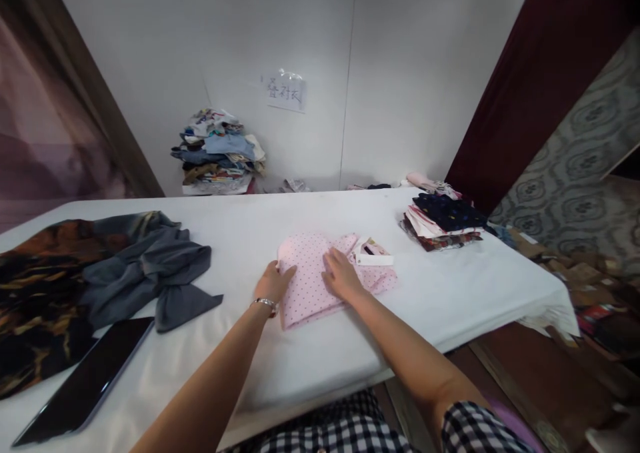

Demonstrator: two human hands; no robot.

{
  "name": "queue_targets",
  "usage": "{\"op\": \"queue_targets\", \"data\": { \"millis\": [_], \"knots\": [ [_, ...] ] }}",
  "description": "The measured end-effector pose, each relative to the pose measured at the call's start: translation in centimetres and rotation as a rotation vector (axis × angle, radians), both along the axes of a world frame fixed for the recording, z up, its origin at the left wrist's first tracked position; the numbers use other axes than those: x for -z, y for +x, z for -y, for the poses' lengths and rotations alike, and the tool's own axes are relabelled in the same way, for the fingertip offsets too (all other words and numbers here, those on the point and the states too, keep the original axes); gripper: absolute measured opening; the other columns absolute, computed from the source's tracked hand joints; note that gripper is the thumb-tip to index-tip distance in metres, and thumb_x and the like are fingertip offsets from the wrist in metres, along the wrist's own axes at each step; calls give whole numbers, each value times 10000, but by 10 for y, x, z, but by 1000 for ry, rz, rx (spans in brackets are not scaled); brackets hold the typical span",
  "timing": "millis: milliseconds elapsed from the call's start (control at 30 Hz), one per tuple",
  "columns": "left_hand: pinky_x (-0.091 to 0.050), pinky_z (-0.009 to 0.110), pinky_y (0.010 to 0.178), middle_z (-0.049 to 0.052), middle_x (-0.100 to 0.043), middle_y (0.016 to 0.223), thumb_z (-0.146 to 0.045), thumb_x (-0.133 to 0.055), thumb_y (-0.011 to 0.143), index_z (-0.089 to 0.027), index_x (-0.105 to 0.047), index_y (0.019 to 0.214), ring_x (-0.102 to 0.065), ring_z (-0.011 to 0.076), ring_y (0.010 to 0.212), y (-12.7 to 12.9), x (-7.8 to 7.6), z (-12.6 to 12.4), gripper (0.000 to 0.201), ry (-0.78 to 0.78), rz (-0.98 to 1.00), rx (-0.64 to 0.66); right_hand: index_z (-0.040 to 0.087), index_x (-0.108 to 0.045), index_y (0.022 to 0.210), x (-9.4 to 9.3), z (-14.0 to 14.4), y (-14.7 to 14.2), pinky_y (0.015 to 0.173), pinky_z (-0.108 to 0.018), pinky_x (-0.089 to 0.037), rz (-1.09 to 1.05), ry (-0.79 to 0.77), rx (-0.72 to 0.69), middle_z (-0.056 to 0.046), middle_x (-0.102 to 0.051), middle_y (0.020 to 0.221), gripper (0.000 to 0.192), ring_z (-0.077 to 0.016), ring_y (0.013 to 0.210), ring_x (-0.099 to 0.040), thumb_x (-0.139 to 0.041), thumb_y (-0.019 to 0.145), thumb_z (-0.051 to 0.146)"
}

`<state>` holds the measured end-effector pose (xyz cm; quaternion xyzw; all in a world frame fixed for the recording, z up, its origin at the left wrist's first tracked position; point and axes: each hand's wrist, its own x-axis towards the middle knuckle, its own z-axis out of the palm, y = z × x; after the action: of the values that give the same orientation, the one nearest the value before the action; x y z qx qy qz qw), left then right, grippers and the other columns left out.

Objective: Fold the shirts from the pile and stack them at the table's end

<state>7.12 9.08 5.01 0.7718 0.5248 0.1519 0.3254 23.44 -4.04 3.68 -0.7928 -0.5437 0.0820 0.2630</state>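
Observation:
A pink shirt with small dark dots [307, 286] lies partly folded on the white-covered table, its collar [375, 258] with a white band towards the right. At the shirt's left edge is my left hand [273, 285], thumb on top and the other fingers round the edge, partly hidden. My right hand [344, 278] rests on top of the cloth near the collar, fingers spread and lying on the fabric. A bracelet circles my left wrist.
Left on the table [240, 346] lie a grey garment [150, 269], a dark orange-patterned garment [40, 293] and a large black phone [85, 379]. Folded clothes [445, 216] are stacked at the right. A taller clothes pile [220, 149] stands by the wall.

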Motion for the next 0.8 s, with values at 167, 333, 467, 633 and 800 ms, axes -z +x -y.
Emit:
{"op": "queue_targets", "data": {
  "millis": [167, 333, 467, 633, 800],
  "knots": [
    [-450, 392, 956, 183, -525, 1375, -365, -559, 805, -146, -345, 1422, -525, 301, 1237, 11, 2, -2, 689, 27, -22, 23, 137, -398, 1429, 1, 8, -11, 1150, -493, -193, 30, -115, -79, -128, -270, 1562, 525, -293, 1450, -187, -340, 958, 360],
    [-452, 385, 963, 162, -526, 1378, -338, -531, 810, -164, -346, 1423, -519, 289, 1246, 7, 4, 4, 664, 59, 42, 6, 146, -416, 1415, 5, 8, -12, 1141, -484, -209, 71, -83, -88, -139, -293, 1550, 504, -290, 1443, -208, -373, 953, 341],
    [-467, 403, 937, 151, -538, 1367, -367, -518, 808, -191, -348, 1423, -539, 305, 1221, 5, 7, 4, 662, 30, 25, 5, 177, -440, 1393, 9, 7, -8, 1129, -490, -233, 35, -55, -93, -129, -331, 1533, 489, -281, 1430, -241, -396, 947, 371],
    [-480, 417, 908, 144, -504, 1405, -409, -499, 819, -215, -341, 1432, -554, 317, 1195, 5, 11, 3, 662, 52, 4, 5, 235, -441, 1384, -8, -10, 13, 1130, -491, -227, 35, 17, 2, -84, -316, 1543, 473, -263, 1444, -200, -383, 949, 411],
    [-473, 410, 936, 138, -528, 1383, -420, -504, 816, -217, -338, 1436, -537, 311, 1222, 4, 13, 1, 673, 56, -9, 21, 148, -364, 1440, -12, -33, 44, 1146, -497, -156, 86, -161, 121, -146, -236, 1569, 589, -287, 1460, -146, -327, 958, 484]
  ]
}}
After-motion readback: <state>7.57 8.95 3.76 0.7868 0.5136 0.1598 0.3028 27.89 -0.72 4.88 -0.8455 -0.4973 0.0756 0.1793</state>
